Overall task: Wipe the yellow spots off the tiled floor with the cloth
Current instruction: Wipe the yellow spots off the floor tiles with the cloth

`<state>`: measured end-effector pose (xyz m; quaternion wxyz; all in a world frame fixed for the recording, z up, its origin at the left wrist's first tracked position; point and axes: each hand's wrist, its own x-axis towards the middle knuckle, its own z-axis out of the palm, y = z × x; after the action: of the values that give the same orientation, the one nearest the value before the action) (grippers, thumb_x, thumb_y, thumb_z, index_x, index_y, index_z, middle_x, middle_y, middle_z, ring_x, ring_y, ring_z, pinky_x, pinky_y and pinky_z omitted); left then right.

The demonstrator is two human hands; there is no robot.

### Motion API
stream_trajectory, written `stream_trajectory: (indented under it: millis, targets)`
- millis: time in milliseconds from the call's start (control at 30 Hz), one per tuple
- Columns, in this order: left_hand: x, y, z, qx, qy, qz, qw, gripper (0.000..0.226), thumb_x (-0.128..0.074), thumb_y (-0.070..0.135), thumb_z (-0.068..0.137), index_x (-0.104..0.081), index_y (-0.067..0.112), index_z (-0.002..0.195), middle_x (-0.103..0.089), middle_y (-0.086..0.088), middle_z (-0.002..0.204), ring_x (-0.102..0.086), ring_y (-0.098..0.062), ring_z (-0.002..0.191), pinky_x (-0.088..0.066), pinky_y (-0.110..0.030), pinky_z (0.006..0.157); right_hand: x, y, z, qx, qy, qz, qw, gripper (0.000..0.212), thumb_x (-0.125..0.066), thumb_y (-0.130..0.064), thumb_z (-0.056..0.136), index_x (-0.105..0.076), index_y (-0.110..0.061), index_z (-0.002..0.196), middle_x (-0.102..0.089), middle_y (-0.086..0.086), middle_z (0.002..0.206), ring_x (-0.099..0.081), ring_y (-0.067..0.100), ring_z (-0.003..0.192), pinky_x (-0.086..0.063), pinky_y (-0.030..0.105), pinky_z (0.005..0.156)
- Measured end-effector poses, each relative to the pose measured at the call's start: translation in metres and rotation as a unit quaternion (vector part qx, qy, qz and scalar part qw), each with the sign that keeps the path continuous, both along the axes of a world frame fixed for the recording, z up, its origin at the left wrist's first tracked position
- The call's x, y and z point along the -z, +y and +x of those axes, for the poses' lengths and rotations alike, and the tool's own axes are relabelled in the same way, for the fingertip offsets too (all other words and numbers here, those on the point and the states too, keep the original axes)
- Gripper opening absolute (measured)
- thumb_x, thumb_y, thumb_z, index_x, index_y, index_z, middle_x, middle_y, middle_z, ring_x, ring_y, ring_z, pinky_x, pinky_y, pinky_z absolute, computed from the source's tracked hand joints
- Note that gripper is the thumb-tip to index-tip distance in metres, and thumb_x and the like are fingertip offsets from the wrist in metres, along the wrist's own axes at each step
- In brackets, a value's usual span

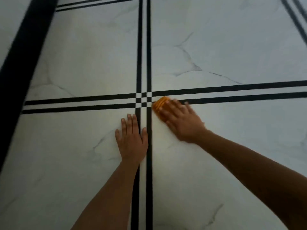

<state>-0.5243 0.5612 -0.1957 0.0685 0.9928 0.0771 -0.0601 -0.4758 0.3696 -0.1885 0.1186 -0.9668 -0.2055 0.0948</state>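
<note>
An orange ribbed cloth point(159, 105) lies on the white marble-look tiled floor point(83, 72), just right of where the black double lines cross. My right hand point(181, 120) presses flat on the cloth with straight fingers and covers most of it; the hand looks motion-blurred. My left hand point(131, 140) rests flat on the floor beside it, fingers straight, lying over the vertical black stripes. No yellow spots are visible on the tiles around the hands; anything under the cloth is hidden.
Black double stripes point(144, 47) run up the floor and cross another pair point(232, 93) running sideways. A wide black band point(21, 52) borders the floor at the left. More thin stripes point(295, 19) show at the top right.
</note>
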Motion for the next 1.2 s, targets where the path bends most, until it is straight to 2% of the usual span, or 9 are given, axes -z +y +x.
stream_trajectory:
  millis: [100,233,300,400,533,700,867,1067,1200]
  targets:
    - [-0.001,0.045,-0.005,-0.049,0.003,0.010,0.999,0.067,-0.007,0.048,0.089,-0.008,0.016,0.148,-0.008,-0.005,0.157,-0.003,-0.022,0.144,-0.005,-0.047,0.113,-0.001,0.035,0.011,0.151,0.021,0.002,0.988,0.055,-0.012,-0.044,0.098,0.001,-0.027,0.149,0.008,0.005,0.158,0.015,0.025,0.144,0.005,0.046,0.117]
    - [-0.001,0.097,-0.020,-0.094,0.008,0.013,0.995,0.070,-0.003,0.049,0.086,-0.005,0.017,0.148,-0.005,-0.003,0.157,-0.001,-0.021,0.144,-0.004,-0.046,0.113,0.007,0.090,-0.004,-0.166,-0.031,-0.013,0.986,0.056,-0.019,-0.043,0.094,-0.025,-0.025,0.146,-0.022,0.008,0.154,-0.015,0.030,0.143,-0.019,0.054,0.112]
    - [0.000,0.119,-0.029,-0.111,0.008,0.005,0.994,0.074,0.001,0.051,0.083,-0.007,0.018,0.148,-0.006,-0.003,0.157,-0.002,-0.020,0.144,-0.005,-0.046,0.113,0.008,0.111,0.026,-0.098,-0.027,-0.022,0.995,0.056,-0.019,-0.044,0.093,-0.025,-0.028,0.146,-0.024,0.007,0.155,-0.019,0.030,0.143,-0.016,0.052,0.112]
    - [0.000,0.153,-0.039,-0.152,0.004,-0.001,0.988,0.075,0.002,0.051,0.082,-0.007,0.019,0.148,-0.004,-0.001,0.157,-0.001,-0.019,0.144,-0.004,-0.045,0.113,0.001,0.166,0.034,0.026,0.014,-0.001,1.000,0.058,-0.012,-0.046,0.094,-0.006,-0.028,0.149,-0.002,0.006,0.158,0.004,0.028,0.145,0.003,0.045,0.115]
    - [0.002,0.190,-0.054,-0.204,-0.002,-0.006,0.979,0.072,0.000,0.050,0.084,-0.008,0.018,0.148,-0.006,-0.003,0.157,-0.002,-0.020,0.144,-0.006,-0.046,0.113,0.003,0.224,0.013,-0.287,0.001,-0.006,0.958,0.059,-0.006,-0.048,0.091,-0.004,-0.031,0.147,-0.004,0.004,0.157,0.005,0.026,0.144,0.003,0.046,0.113]
    - [0.001,0.216,-0.067,-0.267,-0.015,-0.026,0.963,0.073,-0.002,0.049,0.085,-0.015,0.015,0.148,-0.014,-0.005,0.156,-0.009,-0.022,0.144,-0.011,-0.047,0.112,0.000,0.314,0.043,-0.137,0.026,-0.020,0.990,0.052,-0.016,-0.045,0.098,-0.003,-0.034,0.148,0.005,0.002,0.159,0.010,0.026,0.145,0.006,0.046,0.115]
    - [-0.001,0.208,-0.088,-0.312,-0.026,-0.058,0.948,0.067,-0.011,0.044,0.088,-0.024,0.012,0.145,-0.023,-0.007,0.153,-0.018,-0.024,0.142,-0.019,-0.048,0.109,-0.013,0.319,-0.006,-0.226,0.074,0.005,0.971,0.049,-0.023,-0.044,0.099,-0.013,-0.038,0.147,0.000,-0.002,0.159,0.009,0.021,0.145,0.006,0.044,0.115]
    - [-0.035,0.157,-0.124,-0.301,0.067,-0.134,0.942,0.066,-0.007,0.044,0.089,-0.024,0.015,0.146,-0.020,-0.003,0.155,-0.009,-0.021,0.144,-0.014,-0.045,0.111,-0.040,0.254,-0.070,-0.191,0.085,-0.043,0.977,0.045,-0.054,-0.026,0.092,-0.046,-0.025,0.136,-0.043,0.003,0.144,-0.037,0.029,0.119,-0.031,0.035,0.096]
    - [-0.091,0.126,-0.133,-0.303,0.129,-0.212,0.920,0.047,-0.026,0.031,0.100,-0.027,0.017,0.145,-0.023,0.000,0.154,-0.003,-0.017,0.144,-0.010,-0.043,0.112,-0.091,0.224,-0.083,-0.004,0.163,0.089,0.983,0.026,-0.048,-0.008,0.091,-0.064,-0.009,0.111,-0.061,0.004,0.107,-0.051,0.023,0.094,-0.034,0.020,0.080]
